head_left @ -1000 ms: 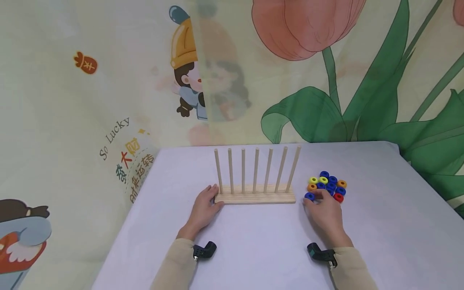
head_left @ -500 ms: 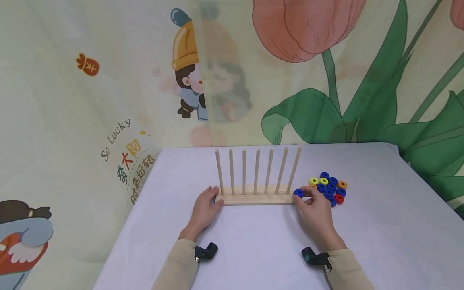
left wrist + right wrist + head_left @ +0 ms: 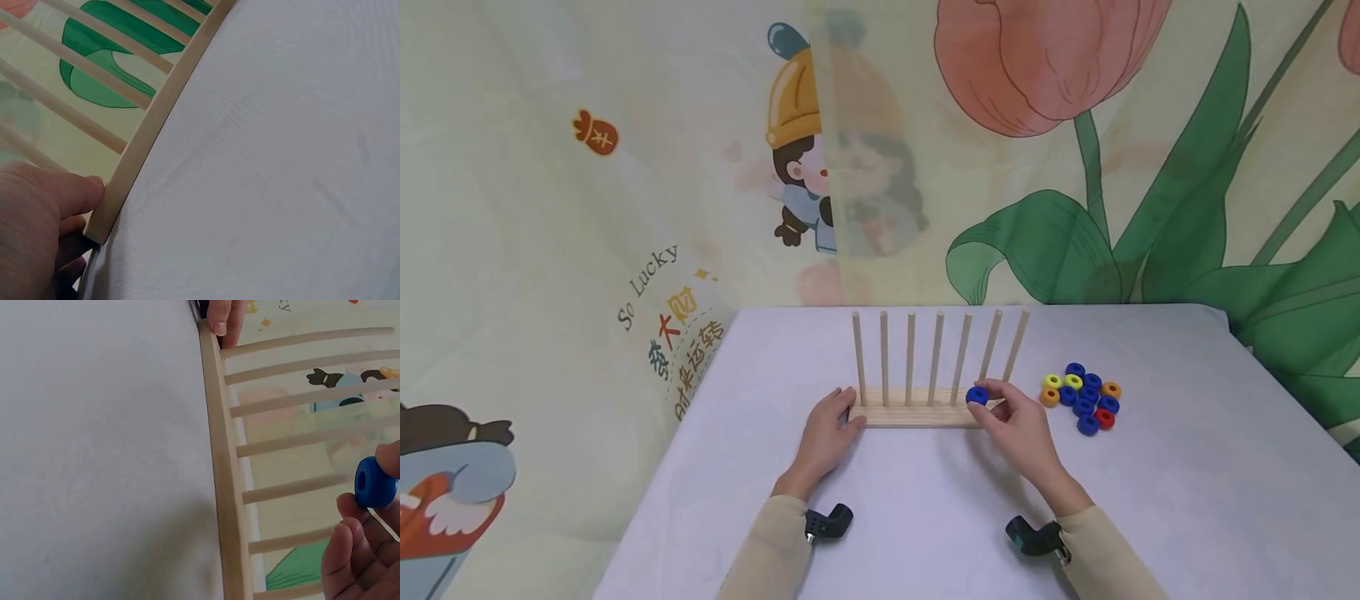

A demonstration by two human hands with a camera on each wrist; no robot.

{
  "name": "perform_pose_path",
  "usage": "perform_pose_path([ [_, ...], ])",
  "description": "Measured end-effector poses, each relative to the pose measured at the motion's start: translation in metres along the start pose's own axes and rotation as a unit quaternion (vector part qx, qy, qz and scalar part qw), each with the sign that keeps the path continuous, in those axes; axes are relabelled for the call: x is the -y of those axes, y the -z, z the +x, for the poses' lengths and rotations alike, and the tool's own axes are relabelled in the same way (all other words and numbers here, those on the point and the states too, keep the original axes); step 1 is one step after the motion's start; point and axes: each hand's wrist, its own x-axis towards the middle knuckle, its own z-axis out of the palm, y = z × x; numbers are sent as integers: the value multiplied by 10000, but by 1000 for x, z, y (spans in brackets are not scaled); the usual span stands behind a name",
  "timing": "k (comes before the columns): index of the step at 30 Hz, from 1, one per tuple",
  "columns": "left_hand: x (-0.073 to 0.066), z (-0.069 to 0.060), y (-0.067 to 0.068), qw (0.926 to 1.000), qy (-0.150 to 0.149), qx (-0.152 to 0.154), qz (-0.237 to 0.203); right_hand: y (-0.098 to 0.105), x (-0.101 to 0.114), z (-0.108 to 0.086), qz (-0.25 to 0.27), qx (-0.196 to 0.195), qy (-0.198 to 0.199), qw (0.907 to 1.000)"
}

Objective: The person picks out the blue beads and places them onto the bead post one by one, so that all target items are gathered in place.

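A wooden peg stand (image 3: pixel 917 416), with several upright dowels along its base, sits mid-table. My left hand (image 3: pixel 826 437) grips its left end; in the left wrist view the thumb (image 3: pixel 81 190) presses the base near the end while the other fingers curl behind it, partly hidden. Between thumb and fingertips, my right hand (image 3: pixel 1021 429) pinches a blue ring bead (image 3: pixel 977 396), held in front of the pegs toward the stand's right side. The right wrist view shows the hole of this blue bead (image 3: pixel 375 482) facing sideways, apart from the dowels. No dowel bears a bead.
To the right of the stand lies a loose cluster of ring beads: several blue ones (image 3: pixel 1087 425), yellow ones (image 3: pixel 1052 381), orange ones (image 3: pixel 1049 397) and a red one (image 3: pixel 1105 418). A white cloth (image 3: pixel 917 517) covers the table. A printed curtain (image 3: pixel 880 275) hangs behind.
My right hand has lifted the blue bead from the cluster's front left and carried it leftward to the front of the pegs. The left hand stays on the stand's end.
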Motion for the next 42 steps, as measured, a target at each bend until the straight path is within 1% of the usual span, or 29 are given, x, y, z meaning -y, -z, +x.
perform_pose_path([
  [4, 0, 1, 1, 10000, 42, 10, 6, -4, 14, 7, -14, 122, 222, 9997],
  [8, 1, 2, 2, 10000, 23, 9, 57, -7, 30, 12, 63, 205, 586, 9981],
  [12, 2, 2, 2, 9996, -42, 72, 256, -8, 45, 18, 148, 309, 977, 9946],
  [15, 2, 3, 2, 9991, -76, 141, 403, -8, 55, 24, 213, 354, 1192, 9920],
  [19, 2, 5, 1, 9990, -90, 190, 395, -10, 67, 31, 208, 378, 1445, 9886],
  [22, 2, 6, 1, 9992, -136, 121, 348, -12, 79, 37, 201, 382, 1669, 9850],
  [29, 3, 8, 0, 9996, -110, 41, 252, -17, 110, 50, 353, 371, 2196, 9742],
  [32, 4, 5, 0, 9998, -80, 6, 197, -21, 121, 53, 378, 380, 2315, 9714],
  [37, 4, 2, 1, 9999, 57, -1, 163, -28, 137, 60, 379, 413, 2513, 9663],
  [39, 4, 2, 1, 9998, 64, 16, 165, -30, 141, 63, 405, 404, 2530, 9658],
  [42, 3, 3, 0, 9999, 20, 17, 131, -34, 144, 66, 380, 396, 2468, 9675],
])
